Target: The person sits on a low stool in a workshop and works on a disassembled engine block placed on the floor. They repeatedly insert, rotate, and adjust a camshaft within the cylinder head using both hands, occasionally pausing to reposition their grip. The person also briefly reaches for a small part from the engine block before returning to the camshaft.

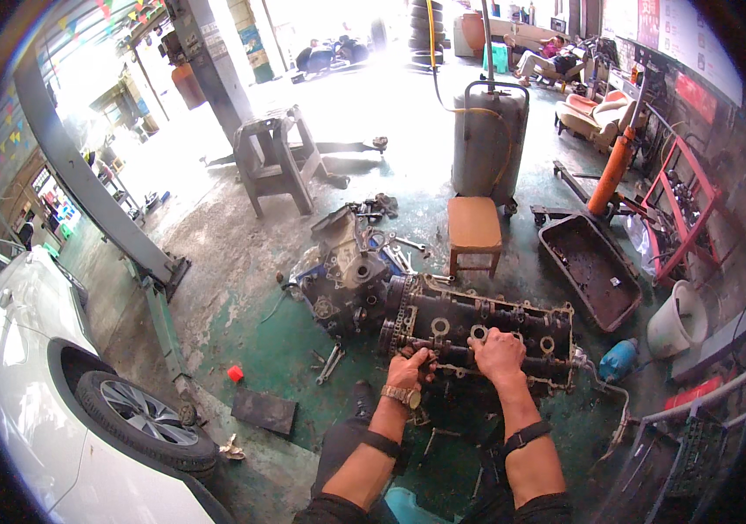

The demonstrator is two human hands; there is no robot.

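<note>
Engine head [456, 336] — rough, matt metal; car body [37, 367] — smooth, glossy.

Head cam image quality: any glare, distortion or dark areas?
Head view, top: daylight washes out the background beyond the grey stool; head view, left: fisheye bows the lift post, rim black; head view, centre: left hand, right hand and dark engine part legible.

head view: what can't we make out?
All head view:
Left hand: what it grips, if anything; hidden by its own curled fingers.
Right hand: exact contact with the engine part; hidden under the hand.
White car: remaining body; cut off by the fisheye rim.
Black tray: small contents; too tiny to identify.
Bright open area: details; washed out by glare.
</note>
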